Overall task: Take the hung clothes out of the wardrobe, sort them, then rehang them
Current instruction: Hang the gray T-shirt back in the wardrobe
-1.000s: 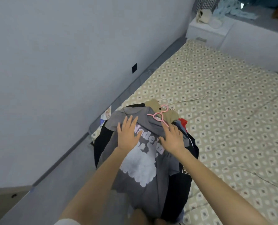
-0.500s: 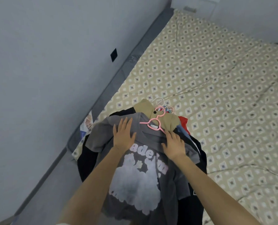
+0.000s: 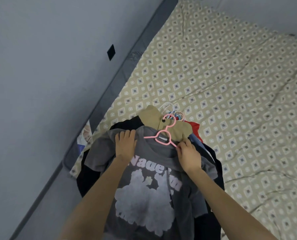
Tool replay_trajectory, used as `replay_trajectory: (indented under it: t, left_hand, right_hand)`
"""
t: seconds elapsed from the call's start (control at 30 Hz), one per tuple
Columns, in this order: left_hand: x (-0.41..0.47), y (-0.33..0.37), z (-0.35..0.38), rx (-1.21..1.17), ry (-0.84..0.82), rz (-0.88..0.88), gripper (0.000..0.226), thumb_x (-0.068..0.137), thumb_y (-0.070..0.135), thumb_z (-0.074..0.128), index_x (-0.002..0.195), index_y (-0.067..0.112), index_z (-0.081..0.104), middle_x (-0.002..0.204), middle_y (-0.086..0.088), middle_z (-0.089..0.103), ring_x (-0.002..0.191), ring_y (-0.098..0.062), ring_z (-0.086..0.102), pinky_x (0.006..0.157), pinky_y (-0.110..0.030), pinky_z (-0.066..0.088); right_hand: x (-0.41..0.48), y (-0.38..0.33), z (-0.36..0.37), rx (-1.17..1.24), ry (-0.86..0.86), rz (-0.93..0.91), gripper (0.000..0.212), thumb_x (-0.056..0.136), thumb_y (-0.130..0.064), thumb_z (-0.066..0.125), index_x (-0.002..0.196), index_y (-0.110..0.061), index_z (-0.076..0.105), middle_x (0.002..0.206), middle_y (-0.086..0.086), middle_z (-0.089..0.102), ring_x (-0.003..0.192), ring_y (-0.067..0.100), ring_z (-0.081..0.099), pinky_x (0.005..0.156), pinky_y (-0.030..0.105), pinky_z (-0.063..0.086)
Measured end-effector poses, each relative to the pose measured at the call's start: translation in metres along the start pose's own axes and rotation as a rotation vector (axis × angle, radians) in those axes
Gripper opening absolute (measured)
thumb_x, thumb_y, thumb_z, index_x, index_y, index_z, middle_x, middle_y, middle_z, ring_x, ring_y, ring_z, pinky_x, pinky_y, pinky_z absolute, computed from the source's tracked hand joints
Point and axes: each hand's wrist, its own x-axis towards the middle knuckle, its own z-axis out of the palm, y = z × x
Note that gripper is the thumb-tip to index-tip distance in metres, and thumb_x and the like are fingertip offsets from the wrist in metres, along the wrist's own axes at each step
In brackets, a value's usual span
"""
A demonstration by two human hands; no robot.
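A pile of hung clothes lies on the bed, with a grey printed T-shirt (image 3: 144,196) on top. A pink hanger (image 3: 163,137) sticks out of its neck opening. My left hand (image 3: 125,144) lies on the shirt's left shoulder, its fingers curled over the shoulder edge and gripping the cloth. At the collar, my right hand (image 3: 189,153) pinches the hanger's right arm with its fingertips. Under the grey shirt are a tan garment (image 3: 172,129), black clothes (image 3: 87,177), a red piece (image 3: 194,127) and a bunch of hanger hooks (image 3: 174,113).
The bed (image 3: 231,84) has a beige sheet with a diamond pattern and stretches to the right and far side. A grey wall (image 3: 40,66) with a dark square plate (image 3: 111,52) runs along the left. A dark bed frame edge (image 3: 113,84) borders the mattress.
My left hand's fingers have gone from flat to curled over the shirt's shoulder. My right hand has closed its fingertips on the hanger's arm. The camera has tilted down and nearer.
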Motion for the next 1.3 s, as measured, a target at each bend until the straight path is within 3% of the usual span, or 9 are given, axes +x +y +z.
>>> replay_trajectory:
  t: [0.13,0.23,0.33,0.47,0.6,0.7,0.87,1.0,1.3]
  left_hand:
    - [-0.005,-0.002,-0.019,-0.169,-0.075,-0.058,0.032,0.079,0.005,0.076,0.107,0.000,0.063,0.096,-0.020,0.062,0.092,-0.042,0.060,0.072,-0.048,0.050]
    - [-0.020,-0.005,-0.034,-0.247,-0.022,-0.066,0.016,0.084,0.004,0.069,0.099,0.001,0.064,0.095,-0.021,0.058,0.091,-0.042,0.056,0.073,-0.049,0.048]
    - [-0.034,-0.006,-0.056,-0.342,0.031,-0.055,0.008,0.088,0.011,0.067,0.091,0.005,0.062,0.095,-0.015,0.054,0.090,-0.035,0.052,0.078,-0.047,0.044]
    - [-0.071,0.006,-0.094,-0.420,0.050,-0.092,0.015,0.096,0.026,0.060,0.089,0.017,0.049,0.085,0.002,0.049,0.078,-0.022,0.051,0.080,-0.043,0.044]
    - [-0.126,0.016,-0.123,-0.440,0.084,-0.233,0.018,0.103,0.033,0.046,0.097,0.016,0.048,0.084,-0.003,0.057,0.078,-0.023,0.059,0.075,-0.041,0.051]
    - [-0.182,0.028,-0.140,-0.428,0.184,-0.306,0.019,0.103,0.032,0.046,0.095,0.015,0.049,0.079,-0.003,0.062,0.073,-0.023,0.060,0.071,-0.042,0.050]
    - [-0.274,0.055,-0.162,-0.422,0.342,-0.427,0.018,0.101,0.030,0.050,0.101,0.021,0.066,0.093,0.004,0.070,0.088,-0.018,0.063,0.077,-0.036,0.044]
    - [-0.350,0.064,-0.180,-0.396,0.493,-0.604,0.018,0.098,0.033,0.052,0.098,0.023,0.068,0.097,0.004,0.072,0.092,-0.023,0.065,0.083,-0.038,0.046]
    - [-0.556,0.070,-0.208,-0.380,0.708,-0.946,0.020,0.095,0.034,0.056,0.085,0.018,0.063,0.087,-0.001,0.069,0.085,-0.027,0.064,0.074,-0.038,0.047]
  right_hand:
    - [-0.009,-0.004,-0.023,0.047,0.025,-0.036,0.024,0.103,-0.025,0.044,0.108,-0.006,0.058,0.114,0.011,0.057,0.092,0.034,0.059,0.059,0.033,0.033]
    - [-0.018,-0.008,-0.045,0.057,0.047,-0.063,0.024,0.103,-0.025,0.043,0.106,-0.006,0.058,0.107,0.011,0.061,0.090,0.034,0.060,0.059,0.033,0.033]
    - [-0.028,-0.010,-0.066,0.117,0.084,-0.106,0.020,0.102,-0.021,0.045,0.101,-0.004,0.056,0.098,0.013,0.062,0.085,0.035,0.059,0.058,0.035,0.035]
    - [-0.048,-0.015,-0.088,0.122,0.094,-0.172,0.019,0.102,-0.018,0.041,0.099,-0.002,0.053,0.092,0.017,0.062,0.075,0.033,0.054,0.055,0.036,0.032]
    - [-0.076,-0.018,-0.098,0.104,0.069,-0.281,0.021,0.103,-0.020,0.039,0.101,-0.004,0.051,0.090,0.018,0.064,0.080,0.036,0.059,0.056,0.035,0.033]
    - [-0.102,-0.021,-0.107,0.100,0.044,-0.396,0.018,0.102,-0.019,0.040,0.101,-0.005,0.051,0.091,0.018,0.065,0.078,0.038,0.060,0.058,0.040,0.043]
    - [-0.152,-0.036,-0.133,0.127,-0.020,-0.594,0.014,0.101,-0.020,0.045,0.100,-0.009,0.055,0.088,0.013,0.065,0.075,0.034,0.059,0.061,0.039,0.046]
    - [-0.196,-0.060,-0.148,0.114,-0.056,-0.775,0.011,0.101,-0.024,0.047,0.095,-0.015,0.052,0.077,0.001,0.058,0.069,0.024,0.054,0.052,0.032,0.034]
    - [-0.335,-0.157,-0.143,0.046,-0.186,-1.222,0.019,0.096,-0.032,0.056,0.090,-0.015,0.063,0.077,0.001,0.061,0.081,0.028,0.059,0.063,0.032,0.035]
